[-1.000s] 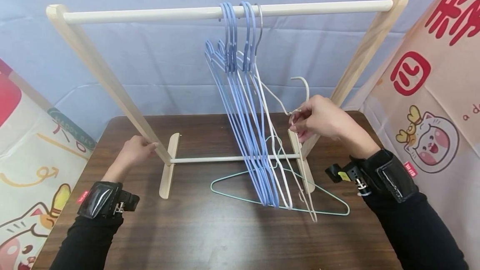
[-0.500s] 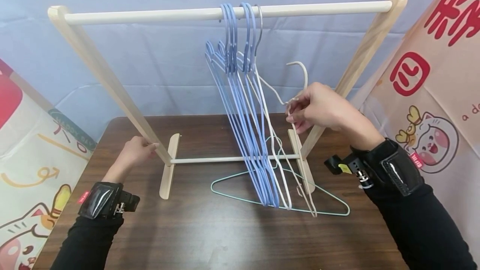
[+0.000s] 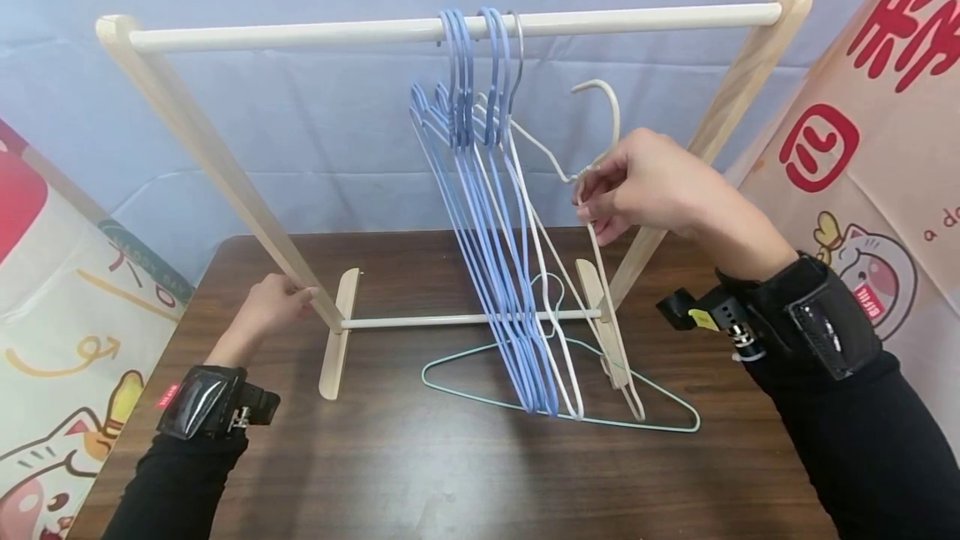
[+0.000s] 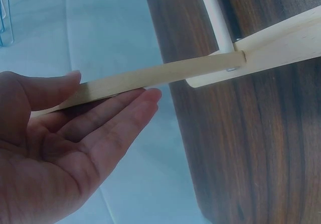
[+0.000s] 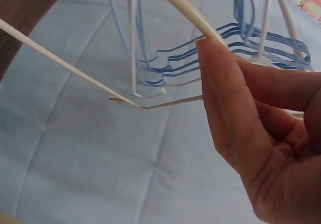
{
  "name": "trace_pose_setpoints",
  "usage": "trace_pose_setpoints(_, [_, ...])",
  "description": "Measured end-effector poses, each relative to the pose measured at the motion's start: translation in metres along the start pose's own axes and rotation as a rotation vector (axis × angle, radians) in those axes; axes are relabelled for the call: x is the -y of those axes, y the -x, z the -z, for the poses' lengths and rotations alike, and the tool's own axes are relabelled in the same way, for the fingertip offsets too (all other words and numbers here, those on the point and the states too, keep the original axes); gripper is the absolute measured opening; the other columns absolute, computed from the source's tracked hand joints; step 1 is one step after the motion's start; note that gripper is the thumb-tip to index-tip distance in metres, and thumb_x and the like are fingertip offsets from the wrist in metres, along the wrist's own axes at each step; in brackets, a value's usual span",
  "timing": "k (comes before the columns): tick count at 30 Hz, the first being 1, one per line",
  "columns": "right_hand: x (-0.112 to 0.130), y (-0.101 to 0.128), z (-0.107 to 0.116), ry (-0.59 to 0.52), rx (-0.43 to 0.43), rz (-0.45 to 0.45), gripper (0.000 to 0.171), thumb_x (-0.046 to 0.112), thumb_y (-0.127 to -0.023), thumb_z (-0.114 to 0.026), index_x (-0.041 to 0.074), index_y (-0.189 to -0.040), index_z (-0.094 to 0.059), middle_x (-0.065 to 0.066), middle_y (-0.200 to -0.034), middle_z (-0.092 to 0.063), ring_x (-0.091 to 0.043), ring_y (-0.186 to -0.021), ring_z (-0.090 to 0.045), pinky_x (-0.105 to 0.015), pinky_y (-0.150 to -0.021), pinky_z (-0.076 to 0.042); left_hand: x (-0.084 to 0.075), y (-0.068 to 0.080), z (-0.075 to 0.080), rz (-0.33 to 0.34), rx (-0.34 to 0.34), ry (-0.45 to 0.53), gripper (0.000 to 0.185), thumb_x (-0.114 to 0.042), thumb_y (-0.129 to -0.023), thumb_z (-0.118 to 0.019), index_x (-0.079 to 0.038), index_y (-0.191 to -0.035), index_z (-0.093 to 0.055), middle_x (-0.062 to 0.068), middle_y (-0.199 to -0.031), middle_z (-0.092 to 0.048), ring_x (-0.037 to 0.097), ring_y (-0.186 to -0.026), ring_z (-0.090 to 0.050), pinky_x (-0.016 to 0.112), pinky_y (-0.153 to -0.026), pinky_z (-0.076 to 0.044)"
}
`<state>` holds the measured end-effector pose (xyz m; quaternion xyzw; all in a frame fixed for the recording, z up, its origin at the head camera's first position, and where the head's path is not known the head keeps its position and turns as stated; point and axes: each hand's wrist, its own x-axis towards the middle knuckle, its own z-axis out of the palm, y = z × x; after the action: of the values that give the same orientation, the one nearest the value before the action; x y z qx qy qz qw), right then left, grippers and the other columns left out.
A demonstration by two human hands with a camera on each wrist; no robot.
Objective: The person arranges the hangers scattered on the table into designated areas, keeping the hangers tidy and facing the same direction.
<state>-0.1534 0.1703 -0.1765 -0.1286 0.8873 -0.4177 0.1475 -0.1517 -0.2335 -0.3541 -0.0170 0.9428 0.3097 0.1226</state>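
Observation:
My right hand pinches a white wire hanger at its neck, below the hook, and holds it tilted in the air just right of the hung hangers. Its lower end reaches down near the rack's right foot. The right wrist view shows my fingers curled round the thin white wire. My left hand lies with straight fingers against the rack's slanted left wooden leg. Several blue hangers and a white one hang from the white top rail.
A pale green hanger lies flat on the dark wooden table under the rack. A blue cloth backdrop hangs behind, and printed banners stand on both sides. The rail right of the hung hangers is bare.
My right hand has lifted the white hanger upward, so its hook is higher and closer to the top rail. The left hand has stayed on the rack's leg.

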Motion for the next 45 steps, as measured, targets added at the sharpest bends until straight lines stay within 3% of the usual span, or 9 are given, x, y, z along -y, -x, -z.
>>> trace_pose_setpoints(7, [0.015, 0.002, 0.009, 0.108, -0.021, 0.033, 0.014, -0.001, -0.082, -0.064, -0.010, -0.092, -0.064, -0.011, -0.073, -0.066, -0.020, -0.056, -0.065, -0.030, -0.057, -0.053, 0.000, 0.002, 0.000, -0.009, 0.008, -0.012, 0.040, -0.019, -0.097, -0.043, 0.016, -0.112, -0.055, 0.031, -0.101, -0.060, 0.040, -0.091, -0.061, 0.045, -0.071, -0.049])
trace_pose_setpoints(27, [0.037, -0.006, 0.024, 0.098, -0.010, 0.086, 0.013, 0.000, -0.082, -0.065, -0.010, -0.090, -0.064, -0.014, -0.073, -0.066, -0.025, -0.062, -0.066, -0.034, -0.060, -0.053, 0.001, 0.003, 0.001, -0.006, -0.007, -0.017, 0.039, -0.019, -0.097, -0.044, 0.016, -0.109, -0.056, 0.028, -0.094, -0.063, 0.039, -0.088, -0.062, 0.045, -0.070, -0.048])
trace_pose_setpoints(33, [0.044, -0.010, 0.022, 0.130, -0.017, 0.100, 0.015, 0.001, -0.083, -0.063, -0.010, -0.092, -0.063, -0.015, -0.077, -0.066, -0.023, -0.062, -0.066, -0.032, -0.060, -0.053, 0.001, 0.002, 0.001, -0.008, -0.007, -0.024, 0.039, -0.019, -0.096, -0.045, 0.016, -0.108, -0.057, 0.028, -0.093, -0.063, 0.038, -0.087, -0.062, 0.044, -0.069, -0.048])
trace_pose_setpoints(45, [0.052, -0.024, 0.010, 0.079, 0.001, 0.091, 0.010, -0.005, -0.081, -0.062, -0.014, -0.086, -0.062, -0.014, -0.076, -0.064, -0.020, -0.058, -0.065, -0.031, -0.058, -0.053, 0.000, 0.001, 0.001, -0.010, -0.001, -0.021, 0.039, -0.019, -0.096, -0.044, 0.016, -0.108, -0.057, 0.029, -0.094, -0.063, 0.038, -0.087, -0.062, 0.042, -0.068, -0.048])
